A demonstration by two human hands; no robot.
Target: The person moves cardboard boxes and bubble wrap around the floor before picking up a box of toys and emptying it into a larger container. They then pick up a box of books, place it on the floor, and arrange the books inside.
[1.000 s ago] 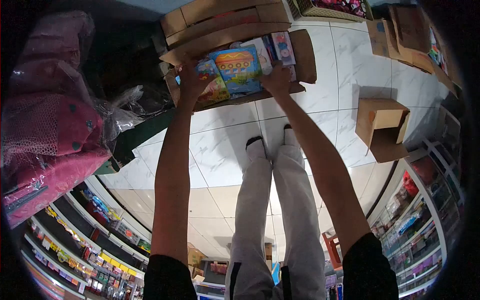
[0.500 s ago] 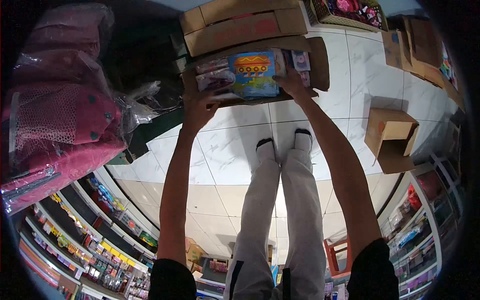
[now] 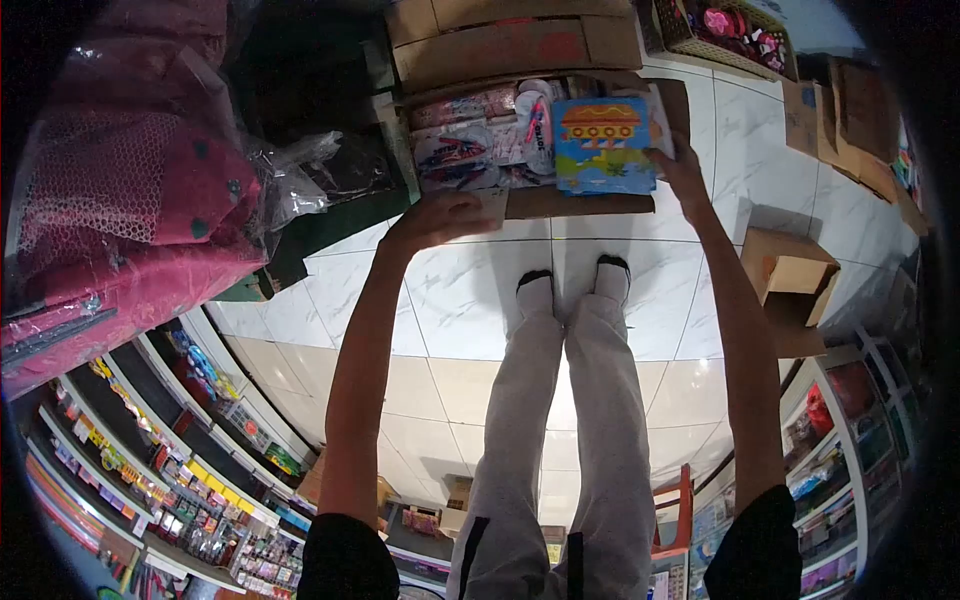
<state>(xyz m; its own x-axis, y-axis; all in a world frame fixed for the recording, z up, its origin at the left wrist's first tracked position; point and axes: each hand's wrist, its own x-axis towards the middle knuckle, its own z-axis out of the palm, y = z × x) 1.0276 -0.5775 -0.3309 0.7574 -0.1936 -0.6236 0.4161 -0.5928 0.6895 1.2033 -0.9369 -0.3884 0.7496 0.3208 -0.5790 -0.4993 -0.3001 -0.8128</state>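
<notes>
My right hand [image 3: 682, 178] grips the right edge of a blue picture book [image 3: 605, 150] with a yellow and orange design, thumb on its front. The book lies over the right part of an open cardboard box [image 3: 585, 204]. At the box's front left, my left hand [image 3: 440, 222] has its fingers closed by a pale flat piece [image 3: 490, 212], which it seems to hold. Inside the box are plastic-wrapped packs [image 3: 450, 148] with red and blue print and a white rounded pack [image 3: 537, 125]. What lies under the book is hidden.
Pink goods in clear plastic [image 3: 150, 200] stand at the left. A woven basket [image 3: 720, 45] is at the back right, with a small open carton [image 3: 785, 270] further forward. Stocked shelves [image 3: 190, 480] line the left, and a red stool [image 3: 678, 510] stands behind my legs.
The blue book has moved right with my right hand, uncovering the wrapped packs. My left hand has moved from the box's left side to its front edge, and a pale flat piece now shows there.
</notes>
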